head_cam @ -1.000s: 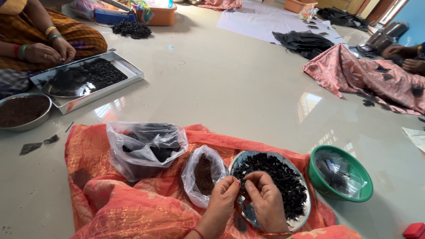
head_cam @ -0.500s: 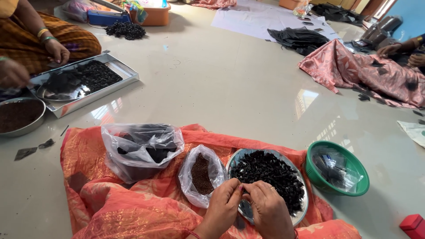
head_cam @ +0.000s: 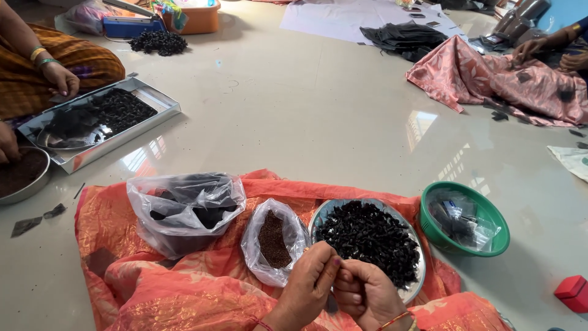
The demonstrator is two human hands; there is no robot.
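Note:
My left hand [head_cam: 309, 282] and my right hand [head_cam: 365, 293] meet at the near edge of a round steel plate [head_cam: 415, 283] heaped with small black pieces [head_cam: 367, 236]. Their fingertips pinch together over something too small to make out. Just left of my left hand lies an open clear bag of brown powder [head_cam: 272, 242]. A larger clear bag of black pieces [head_cam: 184, 208] sits further left. All rest on an orange cloth [head_cam: 141, 288] spread over the floor.
A green bowl [head_cam: 490, 242] with plastic wrappers stands right of the plate; a red box [head_cam: 574, 293] lies at far right. At left a seated person's hand [head_cam: 61, 76] is by a rectangular steel tray [head_cam: 156, 101], near a steel bowl [head_cam: 24, 190]. Another person works over pink cloth [head_cam: 490, 79].
My hands have stayed together at the plate's near edge, shifting slightly. The person at left has moved a hand from the tray toward their lap.

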